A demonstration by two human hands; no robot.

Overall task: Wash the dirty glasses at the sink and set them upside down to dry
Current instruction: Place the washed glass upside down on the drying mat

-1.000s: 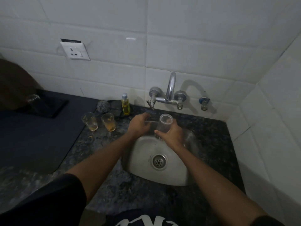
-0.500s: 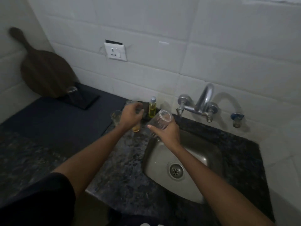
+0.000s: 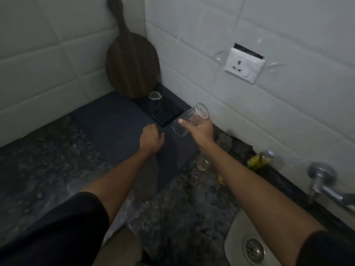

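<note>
The fingers [image 3: 194, 120] of the right hand [image 3: 200, 131] are wrapped round the side of a clear glass [image 3: 189, 120], thumb across its near face, and hold it in the air over the far part of the counter [image 3: 57, 150], just right of the black mat [image 3: 163, 112]. The glass lies tilted well off upright, its long axis running from lower left to upper right; which end is the mouth is hard to tell through the clear wall. The left hand [image 3: 150, 140] hovers loosely curled over the dark sheet on the counter and holds nothing. An upturned glass [image 3: 154, 102] already stands on the mat, before the round wooden board [image 3: 132, 68]. The risk, as I judge it, is a wet glass slipping from a side grip while being turned over, or its rim knocking the standing glass or catching the mat's edge if set down too close. Two dirty glasses [image 3: 203, 164] stand on the counter under the right forearm, where a careless return swing could tip them.
</note>
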